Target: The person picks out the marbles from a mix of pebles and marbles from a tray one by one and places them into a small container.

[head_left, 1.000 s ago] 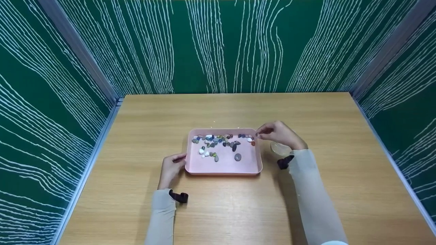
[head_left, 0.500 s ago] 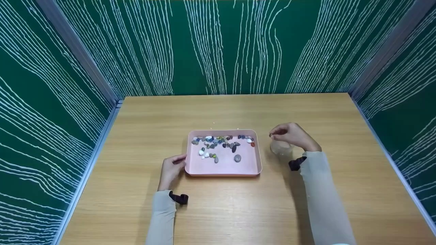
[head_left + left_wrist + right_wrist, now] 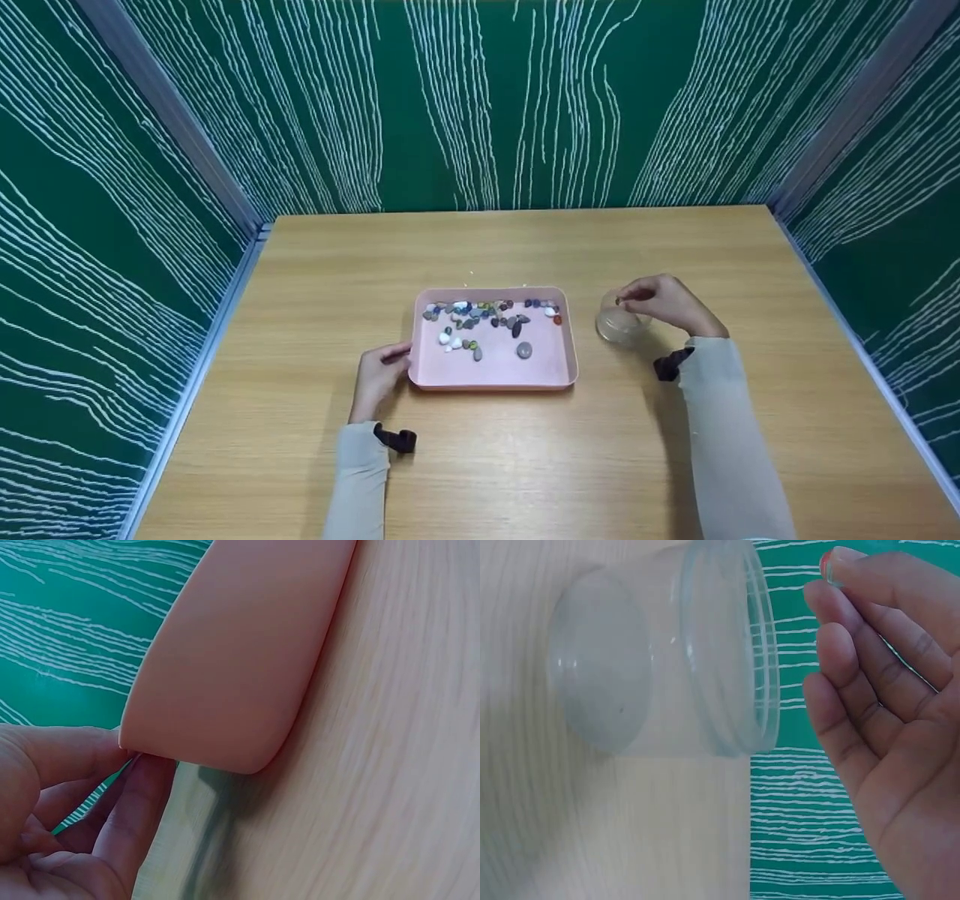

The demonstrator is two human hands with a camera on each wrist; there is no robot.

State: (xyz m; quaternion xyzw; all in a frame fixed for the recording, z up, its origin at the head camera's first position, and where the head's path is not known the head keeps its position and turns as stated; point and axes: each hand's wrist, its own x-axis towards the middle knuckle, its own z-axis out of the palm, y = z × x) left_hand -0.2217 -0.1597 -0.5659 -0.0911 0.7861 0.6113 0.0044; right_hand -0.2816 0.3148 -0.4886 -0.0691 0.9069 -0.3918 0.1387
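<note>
My left hand grips the left wall of a shallow pink tray; in the left wrist view its fingers meet at the tray's rim. Coloured pebbles and glass beads lie in the tray, mostly along its far side. Above a clear jar at the tray's right, my right hand pinches a small glassy bead with a red patch between thumb and forefinger. The jar stands upright, its open mouth just below those fingertips. Inside it I see no stones.
A wooden table carries everything. Tiny white specks lie just behind the tray. Green panels with white wavy lines stand along the back and both sides, joined by grey posts.
My right hand has moved right, from the tray's far right corner to over the clear jar, carrying the bead. The left hand and the tray have stayed in place.
</note>
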